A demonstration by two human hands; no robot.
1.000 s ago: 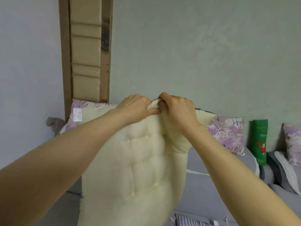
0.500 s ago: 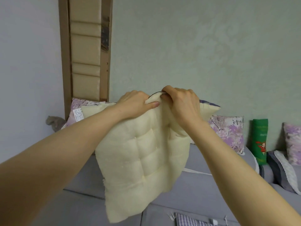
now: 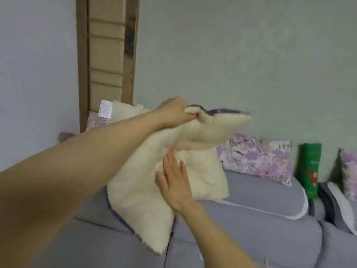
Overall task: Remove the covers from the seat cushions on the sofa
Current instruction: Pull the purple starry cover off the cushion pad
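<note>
Right grip [image 3: 176, 187] is lying open, fingers straight and slightly spread, palm pressing flat against the front face of the cream quilted cushion insert [image 3: 139, 196]. Left grip [image 3: 173, 112] is reaching further out and clamping on the insert's top edge, fingers curling round a bunched fold together with the dark purple-grey hem of the cover [image 3: 222, 111]. The insert is hanging from that hold above the grey sofa [image 3: 251, 229], folding over at the top; whether its lower corner is touching the seat cannot be told. The hem is running right along the top edge and is blurred. A white label [image 3: 105, 108] is sticking up at the insert's far left corner. Behind, a purple floral pillow [image 3: 257, 157] is leaning against the green-grey wall [image 3: 231, 55], with a green package [image 3: 309, 171] standing upright just beside it. A beige padded panel [image 3: 106, 55] is standing behind the insert.
</note>
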